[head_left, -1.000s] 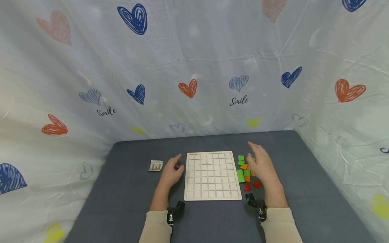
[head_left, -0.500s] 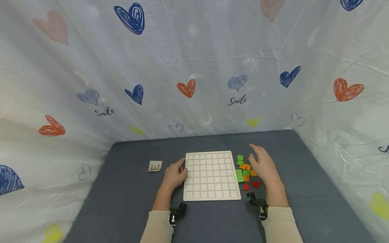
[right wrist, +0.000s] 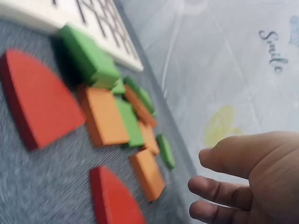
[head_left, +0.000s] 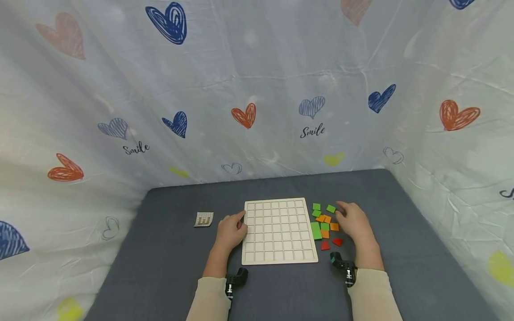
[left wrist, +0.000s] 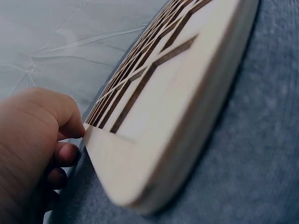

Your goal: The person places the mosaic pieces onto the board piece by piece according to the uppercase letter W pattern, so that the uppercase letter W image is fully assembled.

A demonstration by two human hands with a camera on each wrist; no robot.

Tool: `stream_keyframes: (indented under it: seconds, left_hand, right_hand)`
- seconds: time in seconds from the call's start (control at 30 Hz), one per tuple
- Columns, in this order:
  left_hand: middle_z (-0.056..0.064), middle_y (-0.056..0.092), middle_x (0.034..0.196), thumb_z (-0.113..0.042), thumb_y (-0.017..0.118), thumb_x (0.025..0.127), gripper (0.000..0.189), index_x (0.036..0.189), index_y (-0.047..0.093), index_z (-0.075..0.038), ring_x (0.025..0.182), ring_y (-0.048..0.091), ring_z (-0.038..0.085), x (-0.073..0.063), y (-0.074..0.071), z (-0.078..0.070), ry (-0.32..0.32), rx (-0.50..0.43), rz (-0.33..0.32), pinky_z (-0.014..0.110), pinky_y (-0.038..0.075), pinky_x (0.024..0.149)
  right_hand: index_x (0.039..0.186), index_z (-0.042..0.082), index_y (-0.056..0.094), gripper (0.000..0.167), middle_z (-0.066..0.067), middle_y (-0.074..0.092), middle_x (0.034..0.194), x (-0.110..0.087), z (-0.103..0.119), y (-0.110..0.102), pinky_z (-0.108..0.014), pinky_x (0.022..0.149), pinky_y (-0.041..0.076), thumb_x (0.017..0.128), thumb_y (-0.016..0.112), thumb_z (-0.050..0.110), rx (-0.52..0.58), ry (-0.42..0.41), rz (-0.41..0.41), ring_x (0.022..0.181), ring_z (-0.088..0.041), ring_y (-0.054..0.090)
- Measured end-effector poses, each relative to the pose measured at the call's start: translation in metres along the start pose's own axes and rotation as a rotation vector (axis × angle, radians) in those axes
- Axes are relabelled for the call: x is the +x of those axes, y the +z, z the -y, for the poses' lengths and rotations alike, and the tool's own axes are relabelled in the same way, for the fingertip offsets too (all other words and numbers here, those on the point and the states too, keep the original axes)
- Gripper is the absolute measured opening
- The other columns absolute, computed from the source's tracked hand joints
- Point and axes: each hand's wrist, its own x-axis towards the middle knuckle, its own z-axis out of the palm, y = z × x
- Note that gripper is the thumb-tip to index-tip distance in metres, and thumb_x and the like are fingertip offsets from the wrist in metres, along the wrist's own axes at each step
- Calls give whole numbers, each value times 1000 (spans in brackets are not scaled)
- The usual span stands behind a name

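A pale wooden board [head_left: 279,232] with a grid of square recesses lies on the dark table. My left hand [head_left: 230,232] touches its left edge; in the left wrist view a fingertip of the left hand [left wrist: 32,144] meets the rim while the lower fingers bend below. Beside the board's right edge lie several loose wooden pieces: green tiles [head_left: 316,231], orange tiles [head_left: 334,227] and two red rounded-edge pieces [head_left: 337,242]. My right hand [head_left: 355,222] is just right of these pieces, near a single green tile [head_left: 331,208]. Its fingers hold nothing in the right wrist view.
A small printed card [head_left: 204,219] with a grid pattern lies left of the board. A pale curtain [head_left: 273,89] with hearts hangs behind and at both sides of the dark table [head_left: 160,258].
My left hand has moved right to touch the board's edge. My right hand has shifted right and nearer to me, uncovering the far green tile. The view has shifted slightly.
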Motion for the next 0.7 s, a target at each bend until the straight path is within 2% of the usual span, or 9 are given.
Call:
stream_keyframes:
  seconds: [0.2, 0.37, 0.53, 0.7]
  left_hand:
    - [-6, 37, 58, -15, 57, 89, 50, 138, 67, -6, 59, 30, 14, 1, 0, 1, -3, 11, 12, 38, 32, 72]
    - [-6, 37, 58, -14, 58, 88, 50, 137, 67, -6, 58, 30, 14, 1, -1, 2, 17, 12, 15, 37, 32, 71]
    - [-6, 39, 58, -15, 57, 88, 52, 138, 67, -8, 58, 31, 14, 2, -1, 2, 12, 13, 36, 36, 31, 69]
    - [-6, 39, 57, -14, 58, 87, 52, 139, 67, -8, 58, 31, 15, 2, -1, 3, -1, 7, 36, 36, 31, 69]
  right_hand:
    - [140, -7, 58, 48, -26, 59, 112, 4, -11, 9, -56, 85, 48, 99, 65, 17, -21, 58, 1, 99, -40, 59]
    - [135, -3, 65, 45, -22, 61, 106, 8, -14, 17, -52, 78, 49, 96, 70, 20, -50, 67, -48, 90, -36, 60]
    - [131, 1, 69, 41, -18, 63, 104, 9, -14, 19, -48, 72, 50, 96, 70, 22, -63, 104, -65, 85, -31, 60]
    - [130, 0, 69, 40, -17, 63, 103, 9, -11, 18, -49, 72, 50, 96, 69, 22, -61, 119, -60, 87, -32, 60]
